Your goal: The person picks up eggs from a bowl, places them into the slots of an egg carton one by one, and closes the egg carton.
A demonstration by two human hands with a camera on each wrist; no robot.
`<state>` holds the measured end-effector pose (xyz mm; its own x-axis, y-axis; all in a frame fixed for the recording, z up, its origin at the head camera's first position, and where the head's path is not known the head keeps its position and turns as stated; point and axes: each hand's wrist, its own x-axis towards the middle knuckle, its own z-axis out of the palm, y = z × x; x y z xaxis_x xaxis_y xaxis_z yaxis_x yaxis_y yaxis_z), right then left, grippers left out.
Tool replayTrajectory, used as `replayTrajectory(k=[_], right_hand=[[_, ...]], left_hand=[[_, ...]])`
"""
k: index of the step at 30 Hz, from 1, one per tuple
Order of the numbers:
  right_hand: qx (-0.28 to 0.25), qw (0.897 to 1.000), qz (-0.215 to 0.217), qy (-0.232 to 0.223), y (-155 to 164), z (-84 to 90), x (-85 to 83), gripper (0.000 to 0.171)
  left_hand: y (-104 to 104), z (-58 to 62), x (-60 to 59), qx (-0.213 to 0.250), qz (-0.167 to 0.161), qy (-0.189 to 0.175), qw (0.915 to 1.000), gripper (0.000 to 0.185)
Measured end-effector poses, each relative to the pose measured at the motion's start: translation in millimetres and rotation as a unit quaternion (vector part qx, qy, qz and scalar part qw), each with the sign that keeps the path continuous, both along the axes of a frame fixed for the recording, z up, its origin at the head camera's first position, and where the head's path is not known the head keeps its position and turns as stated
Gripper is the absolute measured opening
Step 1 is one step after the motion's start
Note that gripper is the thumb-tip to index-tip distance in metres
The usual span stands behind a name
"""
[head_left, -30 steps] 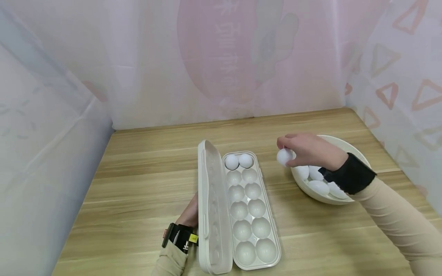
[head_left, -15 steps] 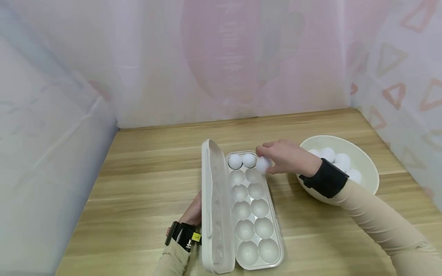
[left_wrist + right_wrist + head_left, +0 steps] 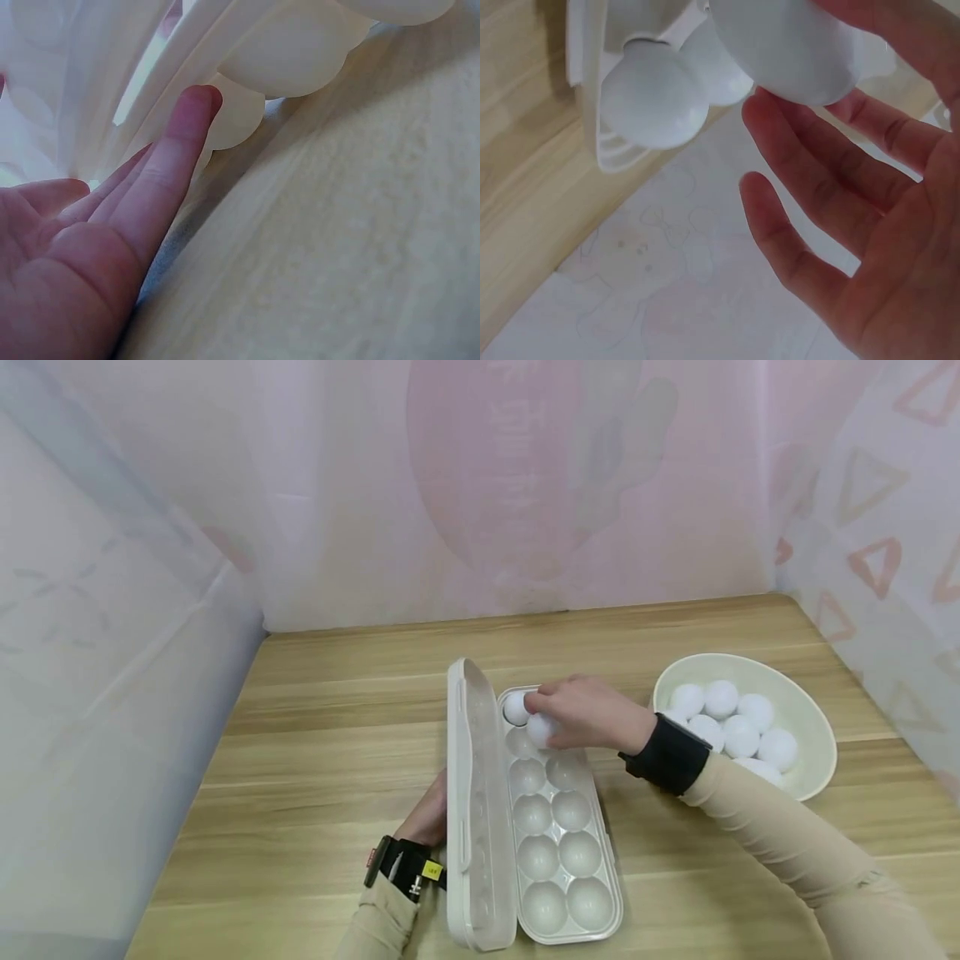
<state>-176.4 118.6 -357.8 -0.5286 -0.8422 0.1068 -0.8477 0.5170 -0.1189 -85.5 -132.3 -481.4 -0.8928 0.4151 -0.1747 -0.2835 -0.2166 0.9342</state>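
Note:
My right hand (image 3: 588,714) pinches a white egg (image 3: 540,732) between thumb and fingers, over the far end of an egg carton (image 3: 616,906). In the right wrist view the held egg (image 3: 787,45) is close above two eggs seated in the end row, the nearer egg (image 3: 656,97) showing most. From the head, one seated egg (image 3: 516,708) shows; its neighbour is hidden by the hand. The carton's lid (image 3: 491,827) stands raised on the left. Behind it, my left hand (image 3: 429,814) is partly hidden; its straight fingers (image 3: 161,161) lie against the carton's side.
A cream bowl (image 3: 819,735) holding several white eggs (image 3: 741,735) stands right of the carton on the wooden table (image 3: 322,735). Round cups in the carton's nearer rows hold nothing. Printed cloth (image 3: 360,543) walls off the table's back and both sides.
My right hand has carried the egg leftward from beside the bowl to over the carton's far end. The left hand keeps its place behind the lid. The view has shifted slightly.

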Motion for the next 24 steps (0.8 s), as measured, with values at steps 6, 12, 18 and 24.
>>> replayTrajectory(k=[6, 12, 18, 24], right_hand=[[-0.002, 1.000, 0.012, 0.016, -11, -9.3, -0.3, 0.036], [0.005, 1.000, 0.006, 0.019, -16, -18.7, -1.6, 0.036], [-0.003, 1.000, 0.010, 0.015, -19, -28.3, -0.8, 0.032], [-0.007, 1.000, 0.018, 0.024, -21, -33.5, -0.7, 0.033]], left_hand=[[2, -2.4, -1.2, 0.029, -0.016, 0.018, 0.9993, 0.059], [3, -1.9, -2.2, 0.074, -0.029, 0.022, 0.9966, 0.062], [5, -0.1, -2.6, 0.081, -0.035, 0.026, 0.9958, 0.065], [6, -2.1, -2.8, 0.089, -0.037, 0.033, 0.9948, 0.050]])
